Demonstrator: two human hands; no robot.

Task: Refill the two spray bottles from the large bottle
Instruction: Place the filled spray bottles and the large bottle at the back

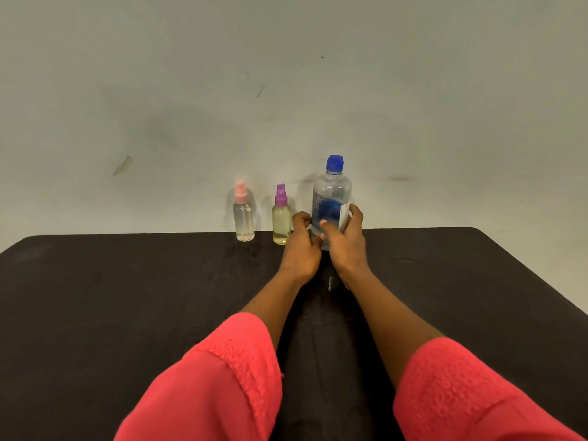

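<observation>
Your left hand (301, 248), right hand (346, 246) curl fingers (356, 215) round capped large bottle (332, 192) on far bench (127, 297), likely steadying for uncapping.

Three bottles stand along the far edge of the one table (127, 297): two small spray bottles and one large bottle (332, 192). Of the two, one is the pink-topped spray bottle (244, 222) and one is the purple-topped spray bottle (281, 222). The large bottle wears one blue cap (334, 163). Two hands are in view, the left hand (302, 246) and the right hand (345, 243), both curled on the large bottle. There are two red sleeves, a left sleeve (210, 383) and a right sleeve (461, 396).
</observation>
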